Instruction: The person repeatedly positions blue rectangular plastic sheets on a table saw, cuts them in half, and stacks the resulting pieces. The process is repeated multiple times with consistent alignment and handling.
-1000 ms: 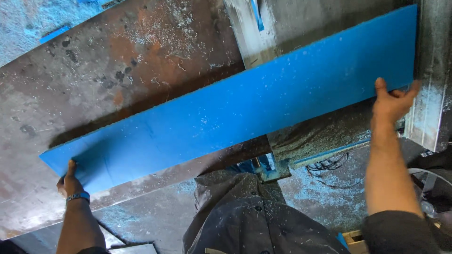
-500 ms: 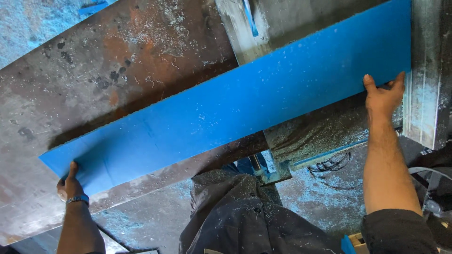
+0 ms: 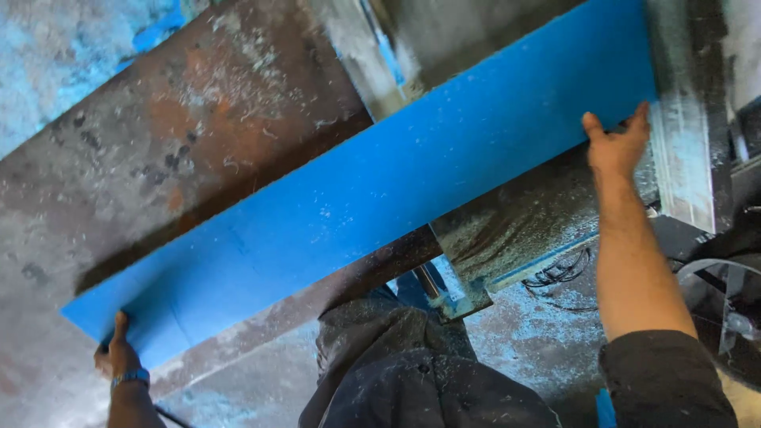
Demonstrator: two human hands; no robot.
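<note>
rusty, dust-covered metal table (image 3: 238,135) carries a long blue board (image 3: 380,198); left hand (image 3: 119,357) and right hand (image 3: 618,147) grip its ends.

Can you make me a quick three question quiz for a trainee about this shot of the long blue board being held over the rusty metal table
1. True or false: both hands grip the long blue board.
2. Which end does the left hand hold? A) the lower end over the rusty metal table B) the upper end by the grey metal rail C) the middle
3. Fill in: a blue band sits on the ____ wrist.

Key
1. True: the right hand grips the upper end, the left hand the lower end.
2. A
3. left: the wristband is there.
</note>
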